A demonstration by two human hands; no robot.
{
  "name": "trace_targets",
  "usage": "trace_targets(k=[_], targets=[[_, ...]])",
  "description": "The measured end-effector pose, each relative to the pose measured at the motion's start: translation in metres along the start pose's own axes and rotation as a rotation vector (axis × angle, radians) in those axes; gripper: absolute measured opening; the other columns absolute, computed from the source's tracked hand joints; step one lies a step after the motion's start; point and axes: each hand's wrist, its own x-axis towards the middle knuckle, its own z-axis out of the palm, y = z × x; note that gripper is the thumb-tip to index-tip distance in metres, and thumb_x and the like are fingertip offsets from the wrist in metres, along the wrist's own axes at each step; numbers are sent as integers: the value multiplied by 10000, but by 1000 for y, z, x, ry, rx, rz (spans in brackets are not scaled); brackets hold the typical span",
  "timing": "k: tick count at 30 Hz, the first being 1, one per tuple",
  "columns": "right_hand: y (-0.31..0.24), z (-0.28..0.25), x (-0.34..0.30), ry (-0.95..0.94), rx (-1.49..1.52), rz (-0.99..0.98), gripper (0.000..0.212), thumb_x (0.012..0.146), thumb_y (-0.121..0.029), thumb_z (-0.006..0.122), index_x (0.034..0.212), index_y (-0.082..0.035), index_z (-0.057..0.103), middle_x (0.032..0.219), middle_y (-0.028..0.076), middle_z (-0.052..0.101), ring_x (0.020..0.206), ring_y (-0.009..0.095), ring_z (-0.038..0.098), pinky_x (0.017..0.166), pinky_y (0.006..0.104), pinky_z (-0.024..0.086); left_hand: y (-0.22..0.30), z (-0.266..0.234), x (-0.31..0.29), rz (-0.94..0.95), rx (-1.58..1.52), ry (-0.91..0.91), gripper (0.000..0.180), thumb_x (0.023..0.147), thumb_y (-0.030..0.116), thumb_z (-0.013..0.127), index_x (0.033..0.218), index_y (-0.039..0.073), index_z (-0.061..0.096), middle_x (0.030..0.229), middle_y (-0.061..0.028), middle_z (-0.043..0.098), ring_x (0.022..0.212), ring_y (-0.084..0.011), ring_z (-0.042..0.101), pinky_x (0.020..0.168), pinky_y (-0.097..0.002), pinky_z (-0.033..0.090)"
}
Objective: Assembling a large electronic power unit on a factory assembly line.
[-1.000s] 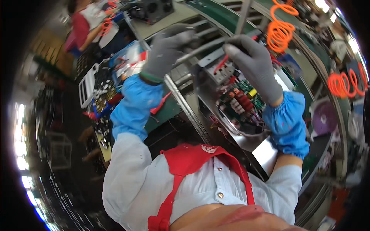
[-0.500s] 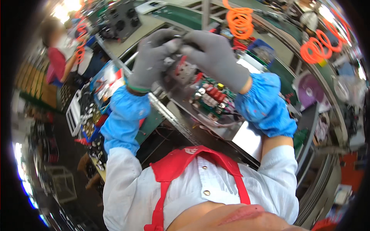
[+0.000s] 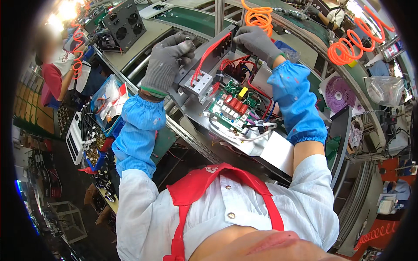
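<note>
In front of me lies an open metal chassis (image 3: 257,142) with a green circuit board (image 3: 226,114) bearing red and white parts. Red wires (image 3: 204,56) run from a grey terminal block (image 3: 199,84) up to an upright metal panel (image 3: 213,54) at the far side. My left hand (image 3: 167,63), in a grey glove, hovers left of that panel. Its fingers are curled in a pinch; what sits between them is too small to name. My right hand (image 3: 257,43), gloved too, is at the panel's right end with bent fingers, the tips partly hidden.
Left of the chassis, a blue bin (image 3: 114,104) holds bags, and a smaller blue tray (image 3: 98,158) holds brass-coloured parts. Orange coiled hoses (image 3: 259,19) hang ahead. A purple fan (image 3: 339,93) stands at right. A person in red (image 3: 51,85) is at far left.
My hands were together over the far end of the chassis and have moved apart, left and right. The panel and its red wires now show between them.
</note>
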Motion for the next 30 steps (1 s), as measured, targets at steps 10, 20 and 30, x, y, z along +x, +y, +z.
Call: trace_targets(k=[10,20,30], targets=[[66,-4,58,120,-1088,-1013,193,763,-162,667,951,-165,713,853,57,667,763,221,648,635,335,526,13,16,-5,33,102,-76,206,885,118,583,1049,-7,595,800,-12,568,673,-84,488,634,-228,404],[43,24,54,19,-435,-61,340,736,-314,672,981,-81,711,979,180,679,946,341,644,818,421,509,-5,-5,-3,22,-12,-89,201,930,135,605,1053,-16,550,809,-20,526,649,-73,470,591,-200,402],[31,28,47,132,-503,101,431,756,-430,669,920,-36,723,991,185,682,924,348,654,801,433,518,-5,-7,-2,27,12,-124,175,943,159,594,1017,2,564,791,-12,523,650,-76,464,591,-206,392]])
